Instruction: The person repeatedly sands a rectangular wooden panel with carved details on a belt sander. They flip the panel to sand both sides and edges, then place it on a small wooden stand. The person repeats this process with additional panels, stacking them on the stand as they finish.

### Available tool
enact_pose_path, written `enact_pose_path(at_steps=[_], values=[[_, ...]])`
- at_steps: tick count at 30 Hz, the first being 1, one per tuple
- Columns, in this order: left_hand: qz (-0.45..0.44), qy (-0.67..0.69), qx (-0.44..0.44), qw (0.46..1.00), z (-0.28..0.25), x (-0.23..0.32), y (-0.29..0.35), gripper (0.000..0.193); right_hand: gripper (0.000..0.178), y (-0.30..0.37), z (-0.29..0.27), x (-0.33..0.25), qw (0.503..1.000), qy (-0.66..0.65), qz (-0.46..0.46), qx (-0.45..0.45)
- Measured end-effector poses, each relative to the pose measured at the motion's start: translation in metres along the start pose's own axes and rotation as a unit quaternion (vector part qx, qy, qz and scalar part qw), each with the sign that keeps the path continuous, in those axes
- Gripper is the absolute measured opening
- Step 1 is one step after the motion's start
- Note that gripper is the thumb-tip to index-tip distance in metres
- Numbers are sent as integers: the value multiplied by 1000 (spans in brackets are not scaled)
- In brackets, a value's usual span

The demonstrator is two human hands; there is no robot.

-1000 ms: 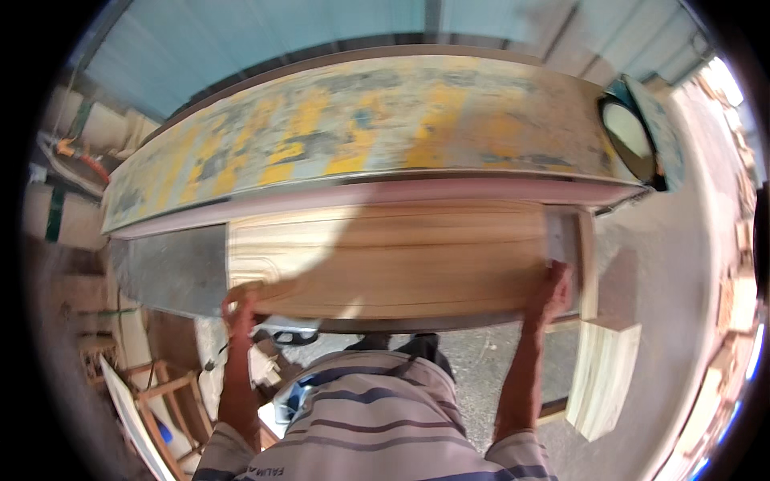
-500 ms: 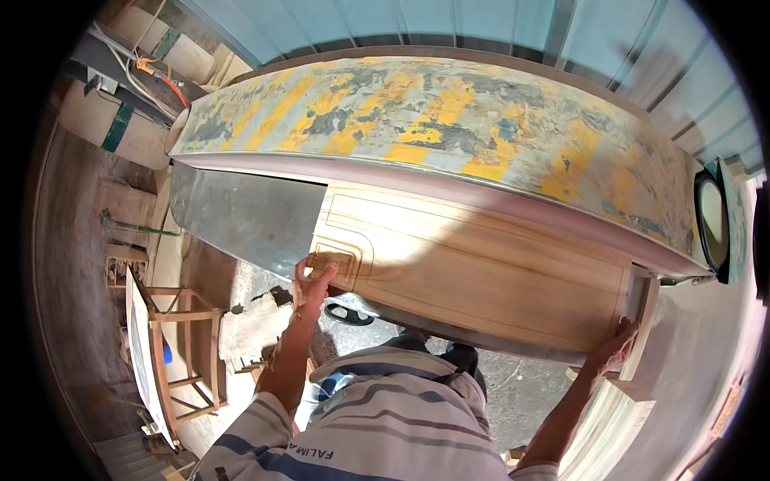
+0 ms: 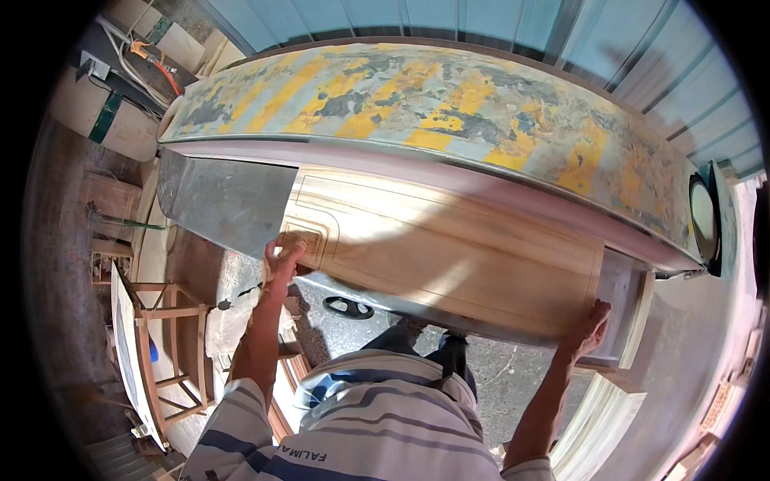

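Note:
A pale wooden panel (image 3: 449, 248) with routed grooves lies flat on the steel bed (image 3: 220, 200) of a big machine. My left hand (image 3: 282, 258) grips the panel's near left corner. At the near right corner my right hand (image 3: 589, 330) holds its edge. Above the panel runs the machine's long worn hood (image 3: 449, 120), painted yellow and grey. Both forearms come up from my striped shirt at the bottom.
A wooden frame stand (image 3: 164, 353) and a white board stand on the floor at my left. Pale boards (image 3: 601, 425) lean at the lower right. A round dial (image 3: 704, 220) sits on the machine's right end. Corrugated blue wall behind. Concrete floor (image 3: 497, 377) under the bed.
The view has swung left and tilted, so the machine now slants down to the right. Both hands keep their hold on the panel's near corners.

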State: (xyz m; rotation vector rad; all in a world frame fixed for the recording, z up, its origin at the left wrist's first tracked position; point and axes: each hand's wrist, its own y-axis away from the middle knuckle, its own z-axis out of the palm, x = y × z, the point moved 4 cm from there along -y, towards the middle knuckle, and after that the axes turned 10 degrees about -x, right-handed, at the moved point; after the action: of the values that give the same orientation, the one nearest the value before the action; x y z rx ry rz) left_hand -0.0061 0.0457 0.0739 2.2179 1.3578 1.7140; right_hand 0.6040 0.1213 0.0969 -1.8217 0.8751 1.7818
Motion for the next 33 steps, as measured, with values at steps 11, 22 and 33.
enact_pose_path(at_steps=[11, 22, 33], values=[[-63, -31, -37, 997, -112, -61, -11, 71, 33, 83, -1, 8, 985, 120, -61, -106], [44, -62, -96, 993, -134, -86, -60, 74, 31, 88, -48, 23, 947, 224, 103, -207], [95, 336, 21, 937, -47, -10, -42, 60, 54, 11, -84, 0, 986, -78, 1, -146]])
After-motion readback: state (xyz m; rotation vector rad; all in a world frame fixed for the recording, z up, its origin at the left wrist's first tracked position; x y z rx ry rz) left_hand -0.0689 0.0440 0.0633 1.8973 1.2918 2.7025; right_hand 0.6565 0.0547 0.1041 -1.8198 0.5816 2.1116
